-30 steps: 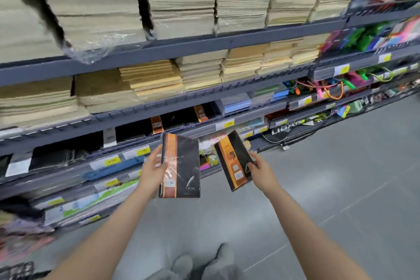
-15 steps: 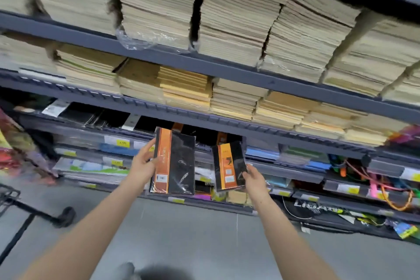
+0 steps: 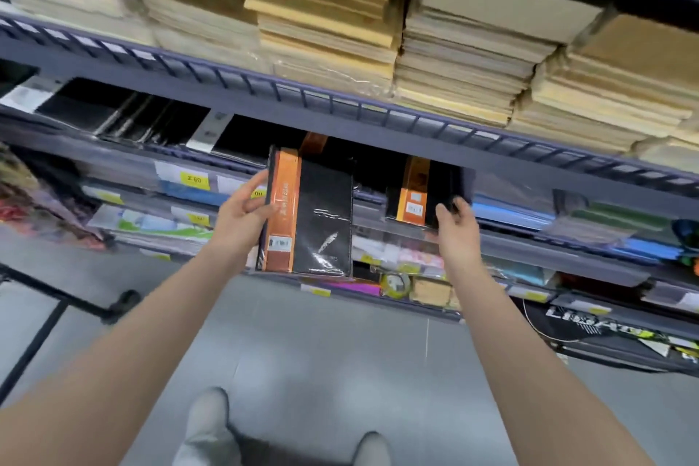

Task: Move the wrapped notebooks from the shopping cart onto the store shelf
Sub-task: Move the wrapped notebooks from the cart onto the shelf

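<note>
My left hand [image 3: 242, 212] grips the left edge of a large wrapped notebook [image 3: 314, 216], black with an orange spine band, held upright in front of the store shelf [image 3: 340, 125]. My right hand [image 3: 454, 219] holds the lower right corner of a smaller wrapped black-and-orange notebook [image 3: 420, 193], which sits partly inside the shelf opening among dark notebooks. Another orange-and-black notebook [image 3: 314, 142] shows on the shelf behind the large one. A black cart frame with a wheel [image 3: 121, 301] is at the lower left.
Tall stacks of tan paper pads [image 3: 325, 11] fill the shelf above. Black folders [image 3: 125, 113] lie left on the same shelf. Lower shelves hold coloured stationery and yellow price tags [image 3: 194, 180]. Grey floor and my shoes [image 3: 212, 424] are below.
I have stepped closer and the view has swung left. Both hands rose toward the shelf; the smaller notebook now sits in the shelf opening.
</note>
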Available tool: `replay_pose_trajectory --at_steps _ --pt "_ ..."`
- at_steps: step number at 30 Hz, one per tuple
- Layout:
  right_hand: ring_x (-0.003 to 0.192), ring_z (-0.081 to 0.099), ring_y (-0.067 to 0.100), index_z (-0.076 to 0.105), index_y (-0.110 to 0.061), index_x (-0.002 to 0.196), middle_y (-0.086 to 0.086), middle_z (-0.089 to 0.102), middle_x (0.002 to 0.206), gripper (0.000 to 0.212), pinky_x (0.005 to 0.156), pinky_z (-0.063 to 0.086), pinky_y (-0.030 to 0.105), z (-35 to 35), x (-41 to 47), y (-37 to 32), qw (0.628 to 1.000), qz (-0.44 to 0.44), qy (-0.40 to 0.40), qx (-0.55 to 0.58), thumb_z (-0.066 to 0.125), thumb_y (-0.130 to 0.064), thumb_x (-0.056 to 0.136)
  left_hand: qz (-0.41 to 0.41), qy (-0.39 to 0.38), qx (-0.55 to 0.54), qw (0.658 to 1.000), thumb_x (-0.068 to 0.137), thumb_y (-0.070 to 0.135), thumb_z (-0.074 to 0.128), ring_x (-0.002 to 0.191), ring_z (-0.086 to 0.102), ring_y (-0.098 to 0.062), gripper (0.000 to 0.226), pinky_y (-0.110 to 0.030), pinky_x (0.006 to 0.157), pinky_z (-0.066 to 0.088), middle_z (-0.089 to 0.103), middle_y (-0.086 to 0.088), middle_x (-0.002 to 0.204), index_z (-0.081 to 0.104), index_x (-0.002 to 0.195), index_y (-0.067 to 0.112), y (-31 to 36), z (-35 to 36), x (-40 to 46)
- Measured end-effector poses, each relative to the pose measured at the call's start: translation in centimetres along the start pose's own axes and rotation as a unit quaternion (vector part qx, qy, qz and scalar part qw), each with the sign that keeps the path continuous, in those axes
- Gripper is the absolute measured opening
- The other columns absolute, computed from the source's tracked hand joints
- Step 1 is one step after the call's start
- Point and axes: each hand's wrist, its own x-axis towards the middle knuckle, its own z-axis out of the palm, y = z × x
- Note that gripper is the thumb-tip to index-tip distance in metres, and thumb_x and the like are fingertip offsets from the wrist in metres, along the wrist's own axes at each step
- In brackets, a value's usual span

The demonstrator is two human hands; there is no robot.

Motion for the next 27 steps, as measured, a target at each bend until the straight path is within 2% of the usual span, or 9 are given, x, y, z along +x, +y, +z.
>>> replay_pose_trajectory --at_steps 2,4,7,9,11,16,21,24,27 --pt "0.126 0.045 0.029 0.031 -0.018 0.143 0.011 0.034 0.146 0.051 0.107 0.037 0.043 -0.2 -1.0 1.0 0.992 -0.06 0.0 -0.11 0.044 -0.029 0.095 0.002 -0.006 0.003 1.0 0.09 -0.002 0.051 0.053 0.062 0.0 0.053 -0.014 0.042 0.044 0.068 0.016 0.061 0.047 0.132 0.03 0.0 -0.2 0.1" --pt "0.122 0.043 0.033 0.036 -0.015 0.141 0.015 0.036 0.139 0.048 0.106 0.035 0.041 -0.3 -2.2 1.7 0.954 -0.152 0.047 -0.255 0.046 -0.026 0.095 0.01 -0.011 0.002 1.0 0.09 -0.003 0.051 0.052 0.062 0.0 0.053 -0.014 0.044 0.046 0.067 0.015 0.059 0.047 0.133 0.027 0.0 -0.4 0.2" --pt "0.116 0.047 0.033 0.053 -0.013 0.127 0.015 0.05 0.13 0.038 0.096 0.041 0.044 0.4 -3.5 1.8 0.824 -0.356 0.125 -0.423 0.056 -0.019 0.089 0.021 -0.016 0.007 1.0 0.089 -0.004 0.051 0.051 0.061 0.0 0.053 -0.014 0.046 0.047 0.066 0.014 0.059 0.048 0.132 0.028 0.3 -0.3 0.5" --pt "0.109 0.055 0.031 0.061 -0.013 0.115 0.011 0.059 0.122 0.03 0.092 0.046 0.043 1.0 -2.8 2.4 0.771 -0.42 0.114 -0.465 0.061 -0.014 0.085 0.028 -0.022 0.006 0.999 0.089 -0.004 0.051 0.052 0.061 0.0 0.053 -0.014 0.047 0.047 0.067 0.01 0.066 0.049 0.13 0.03 0.2 -0.3 0.9" --pt "0.102 0.059 0.031 0.063 -0.012 0.109 0.009 0.064 0.113 0.025 0.089 0.047 0.042 1.5 -1.5 2.6 0.769 -0.422 0.1 -0.469 0.062 -0.012 0.085 0.03 -0.024 0.006 0.999 0.089 -0.003 0.052 0.054 0.062 -0.001 0.053 -0.014 0.049 0.048 0.067 0.005 0.077 0.051 0.128 0.032 0.0 -0.4 1.3" --pt "0.083 0.058 0.037 0.066 -0.008 0.105 0.016 0.067 0.097 0.023 0.079 0.048 0.042 2.4 2.2 1.2 0.776 -0.39 0.108 -0.484 0.056 -0.003 0.086 0.039 -0.035 -0.001 0.999 0.09 -0.003 0.051 0.056 0.064 0.0 0.053 -0.014 0.047 0.047 0.07 0.016 0.067 0.05 0.126 0.035 -0.8 -0.7 2.1" --pt "0.09 0.056 0.038 0.065 -0.002 0.106 0.019 0.065 0.101 0.025 0.081 0.047 0.043 2.6 2.4 1.8 0.795 -0.381 0.068 -0.467 0.049 0.002 0.087 0.04 -0.045 -0.01 0.998 0.089 -0.003 0.051 0.062 0.065 -0.005 0.055 -0.016 0.053 0.05 0.071 0.013 0.073 0.049 0.131 0.032 -1.4 -1.0 2.4" --pt "0.095 0.058 0.038 0.065 0.0 0.108 0.018 0.065 0.103 0.026 0.087 0.048 0.043 2.3 2.1 2.1 0.8 -0.396 0.057 -0.447 0.049 0.001 0.087 0.044 -0.047 -0.013 0.998 0.089 -0.004 0.051 0.061 0.064 -0.003 0.055 -0.015 0.055 0.05 0.07 0.013 0.07 0.048 0.132 0.03 -1.4 -1.0 2.4" --pt "0.104 0.056 0.035 0.065 0.001 0.109 0.018 0.063 0.109 0.026 0.095 0.044 0.04 2.3 1.3 2.2 0.815 -0.403 0.055 -0.412 0.048 -0.006 0.089 0.046 -0.05 -0.014 0.998 0.089 -0.002 0.052 0.064 0.064 -0.004 0.054 -0.02 0.061 0.049 0.071 0.013 0.072 0.049 0.131 0.032 -1.3 -0.8 2.5"
